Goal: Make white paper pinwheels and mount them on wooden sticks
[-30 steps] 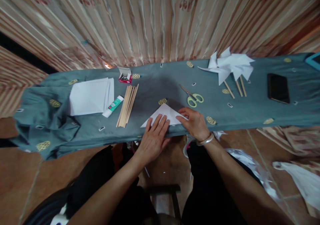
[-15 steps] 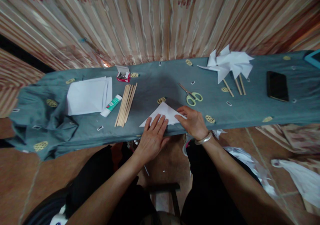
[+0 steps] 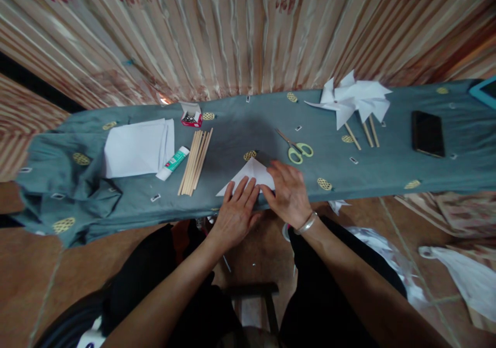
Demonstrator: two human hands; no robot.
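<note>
A white sheet of paper (image 3: 251, 171), folded into a triangle, lies at the table's near edge with its point facing away from me. My left hand (image 3: 237, 206) rests flat on its left half, fingers stretched out. Over the right side of the paper is my right hand (image 3: 287, 190), fingers spread and slightly blurred, covering the right corner. Just beyond the paper lie scissors (image 3: 296, 149) with pale green handles. To the left is a bundle of thin wooden sticks (image 3: 196, 162).
A glue stick (image 3: 173, 163) lies beside a stack of white paper (image 3: 134, 149) on the left. Behind them stands a small red box (image 3: 191, 118) of metal pins. Paper pinwheels (image 3: 354, 100) on sticks and a black phone (image 3: 428, 133) lie to the right. A curtain (image 3: 232, 38) hangs behind the table.
My right hand has moved left from the triangle's right corner, from pinching its edge to lying over the paper with spread fingers. My left hand has stayed in place.
</note>
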